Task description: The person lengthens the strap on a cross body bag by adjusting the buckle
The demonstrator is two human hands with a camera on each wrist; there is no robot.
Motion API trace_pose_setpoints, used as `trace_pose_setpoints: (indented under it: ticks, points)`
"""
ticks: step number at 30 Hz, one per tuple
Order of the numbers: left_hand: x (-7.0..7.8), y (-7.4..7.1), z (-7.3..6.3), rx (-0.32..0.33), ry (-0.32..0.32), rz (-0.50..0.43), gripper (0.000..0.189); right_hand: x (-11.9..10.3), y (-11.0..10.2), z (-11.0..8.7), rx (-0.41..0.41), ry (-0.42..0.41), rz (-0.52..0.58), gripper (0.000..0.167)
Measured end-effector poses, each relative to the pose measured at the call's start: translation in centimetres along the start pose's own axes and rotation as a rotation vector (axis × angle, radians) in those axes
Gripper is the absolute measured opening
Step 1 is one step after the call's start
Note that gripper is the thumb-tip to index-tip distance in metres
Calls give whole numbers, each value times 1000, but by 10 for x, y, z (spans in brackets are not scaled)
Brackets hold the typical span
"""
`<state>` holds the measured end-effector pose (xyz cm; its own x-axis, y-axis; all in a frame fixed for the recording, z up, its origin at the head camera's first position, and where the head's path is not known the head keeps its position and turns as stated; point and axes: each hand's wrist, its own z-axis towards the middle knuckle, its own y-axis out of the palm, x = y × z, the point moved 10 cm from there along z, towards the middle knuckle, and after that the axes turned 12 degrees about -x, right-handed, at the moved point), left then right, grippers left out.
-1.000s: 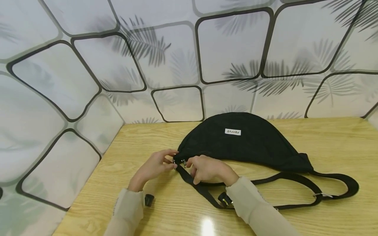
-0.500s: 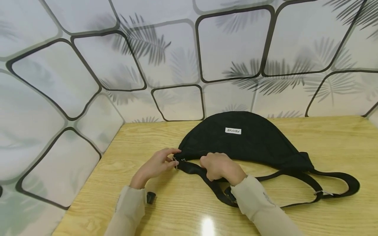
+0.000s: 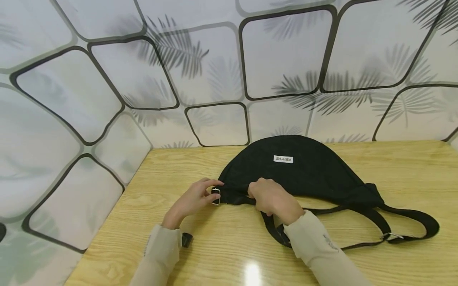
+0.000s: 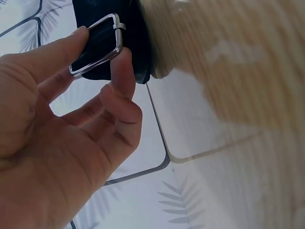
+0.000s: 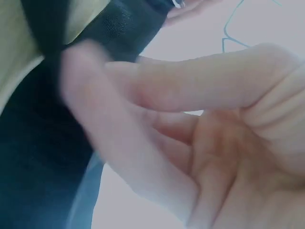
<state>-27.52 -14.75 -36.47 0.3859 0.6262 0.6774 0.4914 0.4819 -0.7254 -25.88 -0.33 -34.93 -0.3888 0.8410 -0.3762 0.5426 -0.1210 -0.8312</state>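
A black waist bag with a small white label lies on the table. My left hand pinches a rectangular metal slide buckle at the bag's left corner between thumb and fingers. Through that buckle runs black webbing. My right hand grips the black strap just right of the buckle, beside the bag's lower edge. In the right wrist view the strap passes behind the curled, blurred fingers.
A black plastic clip piece lies beside the left sleeve. The rest of the strap loops over the wooden table to the right, with another metal adjuster. Patterned wall covering rises behind the table.
My right hand has moved right, away from the buckle, drawing the strap along. The strap between the hands now runs sideways along the bag's edge, and the buckle shows flat. The left hand stays nearly in place.
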Motion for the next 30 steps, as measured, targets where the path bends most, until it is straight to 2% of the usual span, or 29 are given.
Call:
trace_pose_setpoints:
  ticks: [3, 6, 9, 12, 14, 16, 18, 21, 24, 27, 30]
  points:
    - [-2, 0, -1, 9, -24, 9, 35, 2, -1, -2, -28, -35, -23, 28]
    - [-3, -1, -1, 12, -32, 7, 34, 5, 2, -6, -104, -77, 25, 42]
    - [-3, -1, 0, 20, -21, 14, 33, 0, 3, -15, -140, -168, 40, 50]
    - [1, -3, 0, 31, 11, 26, 32, -10, 2, -27, -140, -282, -4, 44]
    - [4, -4, 0, 42, 39, 42, 31, -12, 4, -33, -157, -309, -19, 39]
    - [8, -5, 1, 52, 64, 51, 30, -7, 8, -35, -176, -269, -22, 35]
    - [10, -6, 2, 57, 74, 56, 28, 1, 11, -35, -192, -191, -38, 28]
    - [9, -5, 2, 52, 60, 30, 28, 15, 13, -32, -184, -69, -71, 20]
    - [8, -4, 2, 41, 38, 5, 33, 24, 10, -28, -168, -6, -111, 21]
    - [8, -4, 3, 34, 27, 12, 46, 26, 7, -22, -135, -19, -105, 28]
    - [9, -4, 3, 38, 24, 34, 53, 18, 2, -14, -62, -101, -72, 29]
